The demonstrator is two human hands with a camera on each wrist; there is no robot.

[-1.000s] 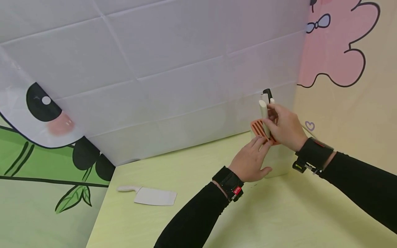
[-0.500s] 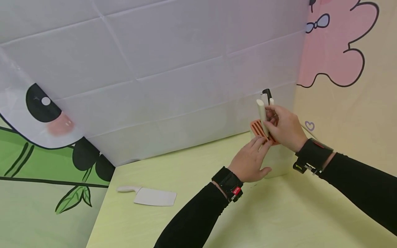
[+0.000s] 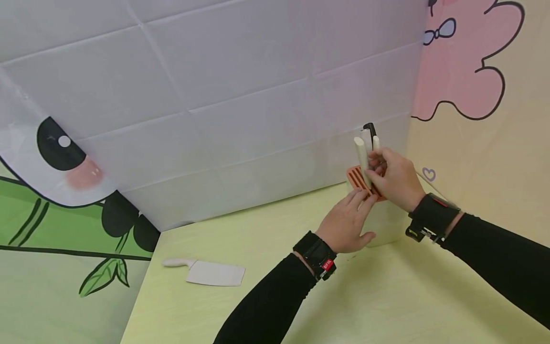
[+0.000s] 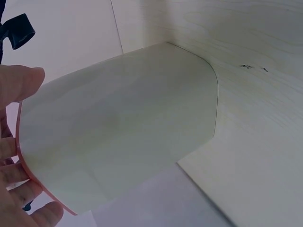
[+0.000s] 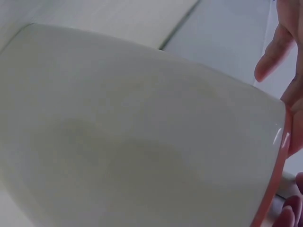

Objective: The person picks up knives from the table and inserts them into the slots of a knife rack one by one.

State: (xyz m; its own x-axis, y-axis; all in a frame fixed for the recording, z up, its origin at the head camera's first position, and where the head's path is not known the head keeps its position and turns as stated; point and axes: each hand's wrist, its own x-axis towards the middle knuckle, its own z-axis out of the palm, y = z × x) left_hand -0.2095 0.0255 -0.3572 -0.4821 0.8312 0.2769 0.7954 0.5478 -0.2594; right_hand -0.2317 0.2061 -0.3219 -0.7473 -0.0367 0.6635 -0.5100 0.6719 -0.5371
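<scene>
A white knife block with an orange slotted top stands at the right in the head view. My left hand lies against it, fingertips on the near edge of the top. Over the slots, my right hand pinches a knife by its white handle, which leans left; the blade is hidden. Behind it rise a second white handle and a black hooked handle. The left wrist view shows fingers along the orange rim. Fingers of my right hand are partly cut off in its wrist view.
A cleaver with a white handle lies flat on the pale yellow table, left of my arms. The grey-white wall panel runs behind the table. Cartoon-printed walls stand at both sides.
The white handle's top has tipped slightly to the left, with my right fingers shifting a little. My left hand stays in place on the knife block.
</scene>
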